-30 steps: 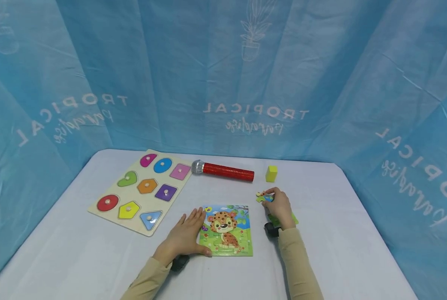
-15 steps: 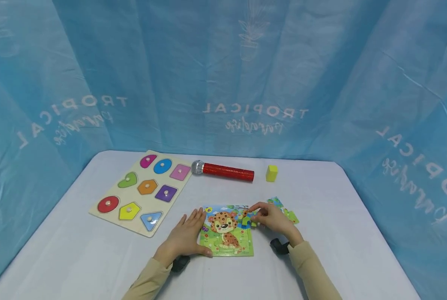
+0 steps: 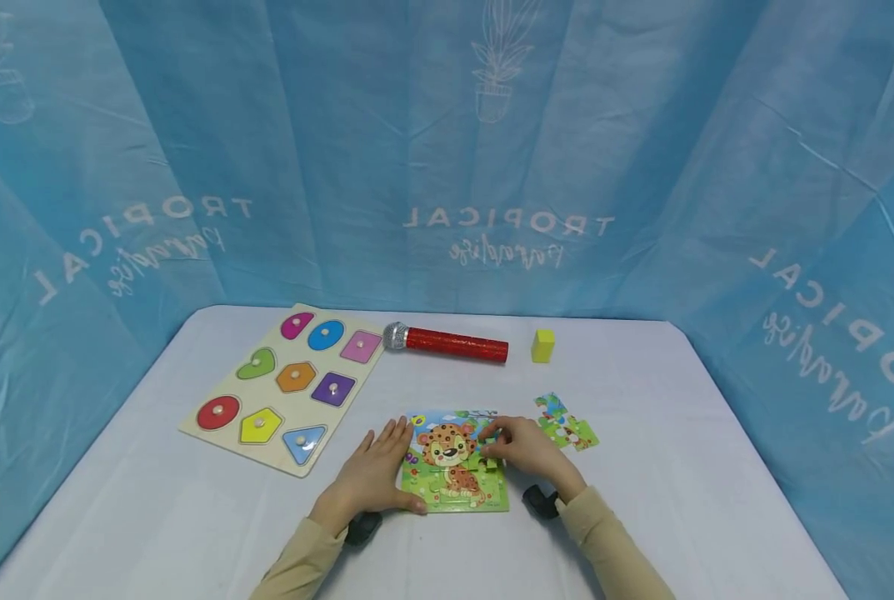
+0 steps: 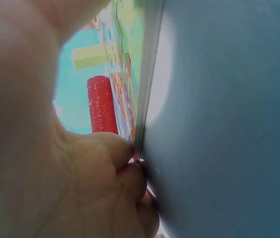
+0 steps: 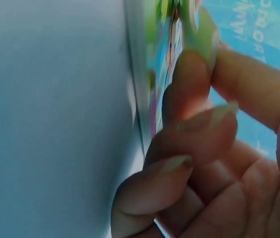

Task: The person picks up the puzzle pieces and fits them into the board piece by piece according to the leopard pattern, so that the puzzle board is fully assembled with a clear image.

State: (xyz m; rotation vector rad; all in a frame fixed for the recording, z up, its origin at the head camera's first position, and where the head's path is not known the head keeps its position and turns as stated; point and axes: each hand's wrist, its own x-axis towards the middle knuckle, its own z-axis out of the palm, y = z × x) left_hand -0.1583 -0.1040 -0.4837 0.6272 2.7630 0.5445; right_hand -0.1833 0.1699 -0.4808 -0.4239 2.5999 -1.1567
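A square jigsaw puzzle (image 3: 456,502) with a cartoon leopard picture lies on the table in the head view. My left hand (image 3: 370,472) rests along its left side, fingers extended, thumb at the near left corner. At the upper right part of the picture, my right hand (image 3: 525,448) pinches a small puzzle piece (image 5: 206,37) between thumb and finger. In the right wrist view that piece is green and tilted over the puzzle; the fingers hide much of it. Several loose puzzle pieces (image 3: 556,408) lie right of the puzzle, just beyond the right hand.
A wooden shape board (image 3: 277,398) with knobbed coloured shapes lies at the left. Behind the puzzle are a red toy microphone (image 3: 456,344) and a yellow block (image 3: 542,347). Blue printed cloth (image 3: 447,150) hangs around the white table's back and sides.
My right hand has picked a piece up from the loose ones, carried it left and brought it over the puzzle's right side. The left hand has stayed in place.
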